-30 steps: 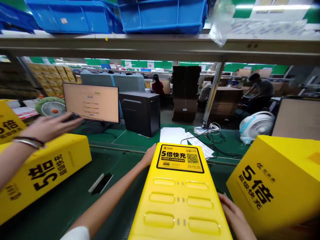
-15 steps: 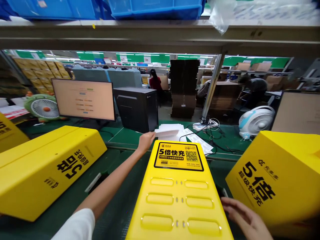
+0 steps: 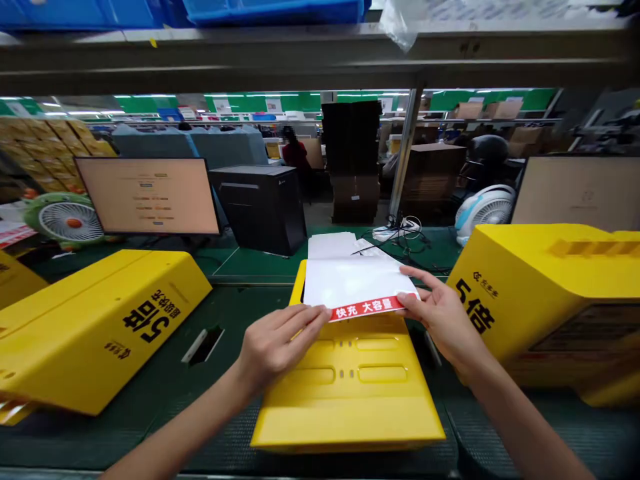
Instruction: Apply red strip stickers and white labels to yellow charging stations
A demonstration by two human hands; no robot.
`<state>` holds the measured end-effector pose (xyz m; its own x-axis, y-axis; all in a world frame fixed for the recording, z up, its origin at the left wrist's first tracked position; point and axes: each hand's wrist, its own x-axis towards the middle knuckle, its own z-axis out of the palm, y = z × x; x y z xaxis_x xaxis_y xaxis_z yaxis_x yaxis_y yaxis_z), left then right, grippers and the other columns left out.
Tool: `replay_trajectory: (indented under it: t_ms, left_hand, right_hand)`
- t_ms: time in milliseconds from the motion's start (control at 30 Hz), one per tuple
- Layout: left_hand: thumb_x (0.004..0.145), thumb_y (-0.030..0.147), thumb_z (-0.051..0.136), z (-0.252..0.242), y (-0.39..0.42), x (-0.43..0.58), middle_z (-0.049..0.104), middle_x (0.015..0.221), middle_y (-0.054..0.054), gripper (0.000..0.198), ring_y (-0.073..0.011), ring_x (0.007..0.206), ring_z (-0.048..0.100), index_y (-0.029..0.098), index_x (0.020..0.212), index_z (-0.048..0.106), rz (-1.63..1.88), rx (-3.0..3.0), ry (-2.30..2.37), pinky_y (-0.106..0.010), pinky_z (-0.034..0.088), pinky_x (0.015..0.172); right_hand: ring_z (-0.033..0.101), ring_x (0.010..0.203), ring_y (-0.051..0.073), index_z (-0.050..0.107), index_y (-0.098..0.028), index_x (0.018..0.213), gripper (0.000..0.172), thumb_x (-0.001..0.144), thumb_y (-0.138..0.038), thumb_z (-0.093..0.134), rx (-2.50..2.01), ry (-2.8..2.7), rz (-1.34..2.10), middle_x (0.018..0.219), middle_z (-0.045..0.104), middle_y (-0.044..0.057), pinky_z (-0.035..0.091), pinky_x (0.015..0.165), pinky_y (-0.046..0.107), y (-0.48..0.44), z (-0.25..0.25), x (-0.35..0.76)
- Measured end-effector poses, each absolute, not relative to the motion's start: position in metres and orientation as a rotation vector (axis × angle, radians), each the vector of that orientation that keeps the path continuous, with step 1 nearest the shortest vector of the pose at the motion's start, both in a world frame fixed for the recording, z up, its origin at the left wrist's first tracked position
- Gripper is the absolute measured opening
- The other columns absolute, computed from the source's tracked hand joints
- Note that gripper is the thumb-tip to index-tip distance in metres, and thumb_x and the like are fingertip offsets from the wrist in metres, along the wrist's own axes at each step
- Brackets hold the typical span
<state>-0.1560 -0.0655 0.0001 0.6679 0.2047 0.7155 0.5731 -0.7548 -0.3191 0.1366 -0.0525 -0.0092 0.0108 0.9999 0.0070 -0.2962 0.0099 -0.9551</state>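
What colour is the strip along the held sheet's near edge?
The strip is red with white characters; head view shows it.

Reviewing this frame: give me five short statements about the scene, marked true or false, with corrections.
1. The left hand touches the white sheet. True.
2. The right hand is clear of the white sheet. False: the right hand holds it too.
3. The red strip runs along the sheet's far edge. False: the red strip runs along the near edge.
4. The white sheet hides part of the middle yellow case from view. True.
5. The black computer tower stands left of the lit monitor. False: the tower stands right of it.
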Motion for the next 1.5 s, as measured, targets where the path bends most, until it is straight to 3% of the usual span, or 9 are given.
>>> replay_trajectory:
  t_ms: [133, 233, 533, 1133, 1233, 1300, 1367, 1433, 1500]
  left_hand:
    - [0.089, 0.046, 0.071, 0.013, -0.069, -0.123, 0.072, 0.125, -0.010, 0.050, -0.0311, 0.118, 0.066, 0.017, 0.128, 0.064, -0.898, -2.715, -0.920, -0.046, 0.062, 0.093]
    - [0.093, 0.049, 0.065, 0.025, -0.058, -0.088, 0.048, 0.153, -0.020, 0.077, -0.0347, 0.141, 0.048, 0.009, 0.152, 0.037, -0.853, -2.919, -0.918, -0.052, 0.048, 0.113]
    - [0.102, 0.029, 0.053, 0.021, -0.056, -0.053, 0.076, 0.116, -0.004, 0.024, -0.0223, 0.101, 0.073, 0.023, 0.123, 0.063, -0.951, -2.928, -1.105, -0.034, 0.057, 0.082]
    - [0.102, 0.030, 0.048, 0.004, -0.049, -0.049, 0.077, 0.115, -0.007, 0.033, -0.0288, 0.091, 0.077, 0.024, 0.128, 0.066, -1.297, -2.465, -0.823, -0.039, 0.065, 0.073]
    - [0.099, 0.046, 0.054, 0.031, -0.047, -0.058, 0.071, 0.129, -0.009, 0.047, -0.0318, 0.109, 0.073, 0.025, 0.141, 0.057, -1.200, -2.691, -0.731, -0.042, 0.065, 0.086]
    - [0.096, 0.054, 0.056, 0.062, -0.050, -0.065, 0.052, 0.152, -0.012, 0.068, -0.0339, 0.136, 0.055, 0.025, 0.155, 0.039, -1.030, -2.938, -0.554, -0.048, 0.057, 0.105]
    - [0.102, 0.042, 0.048, 0.095, -0.057, -0.072, 0.035, 0.163, -0.011, 0.062, -0.0313, 0.149, 0.037, 0.027, 0.159, 0.029, -0.949, -3.050, -0.479, -0.051, 0.047, 0.115]
    - [0.101, 0.029, 0.052, 0.122, -0.069, -0.082, 0.053, 0.151, -0.012, 0.044, -0.0303, 0.144, 0.047, 0.021, 0.145, 0.051, -0.891, -3.039, -0.485, -0.046, 0.049, 0.113]
    - [0.099, 0.026, 0.055, 0.142, -0.084, -0.102, 0.073, 0.111, -0.008, 0.023, -0.0267, 0.113, 0.070, 0.012, 0.112, 0.069, -0.899, -2.936, -0.660, -0.037, 0.059, 0.093]
  right_hand:
    - [0.071, 0.068, 0.012, 0.067, -0.015, 0.117, 0.054, 0.071, -0.032, 0.090, -0.949, -1.121, 1.265, 0.086, 0.077, 0.003, 0.062, 0.064, 0.019, -0.068, -0.018, 0.127]
    - [0.071, 0.066, 0.013, 0.072, -0.020, 0.116, 0.042, 0.077, -0.029, 0.084, -0.918, -1.248, 1.058, 0.098, 0.077, 0.003, 0.063, 0.060, 0.022, -0.078, -0.008, 0.115]
    - [0.076, 0.083, 0.019, 0.079, -0.020, 0.102, 0.026, 0.077, -0.026, 0.083, -1.014, -1.161, 0.903, 0.094, 0.079, 0.005, 0.063, 0.077, 0.027, -0.095, 0.008, 0.117]
    - [0.071, 0.081, 0.016, 0.079, -0.022, 0.085, 0.017, 0.085, -0.008, 0.071, -0.896, -1.308, 0.313, 0.087, 0.076, 0.001, 0.056, 0.067, 0.025, -0.107, 0.017, 0.112]
    - [0.070, 0.084, 0.016, 0.076, -0.021, 0.085, 0.017, 0.086, -0.006, 0.067, -0.904, -1.363, 0.281, 0.089, 0.075, 0.001, 0.056, 0.071, 0.024, -0.109, 0.022, 0.118]
    - [0.069, 0.082, 0.015, 0.074, -0.021, 0.085, 0.019, 0.088, -0.005, 0.064, -0.883, -1.474, 0.268, 0.087, 0.074, 0.000, 0.055, 0.073, 0.025, -0.113, 0.032, 0.119]
    - [0.069, 0.084, 0.015, 0.074, -0.023, 0.087, 0.019, 0.089, -0.006, 0.065, -0.818, -1.618, 0.263, 0.088, 0.074, 0.000, 0.055, 0.077, 0.027, -0.118, 0.047, 0.116]
    - [0.070, 0.093, 0.017, 0.075, -0.025, 0.088, 0.017, 0.090, -0.010, 0.068, -0.733, -1.710, 0.232, 0.100, 0.074, 0.001, 0.055, 0.084, 0.030, -0.124, 0.065, 0.110]
    - [0.068, 0.105, 0.021, 0.075, -0.027, 0.084, 0.011, 0.088, -0.017, 0.073, -0.676, -1.705, 0.192, 0.114, 0.072, 0.003, 0.054, 0.092, 0.035, -0.128, 0.077, 0.109]
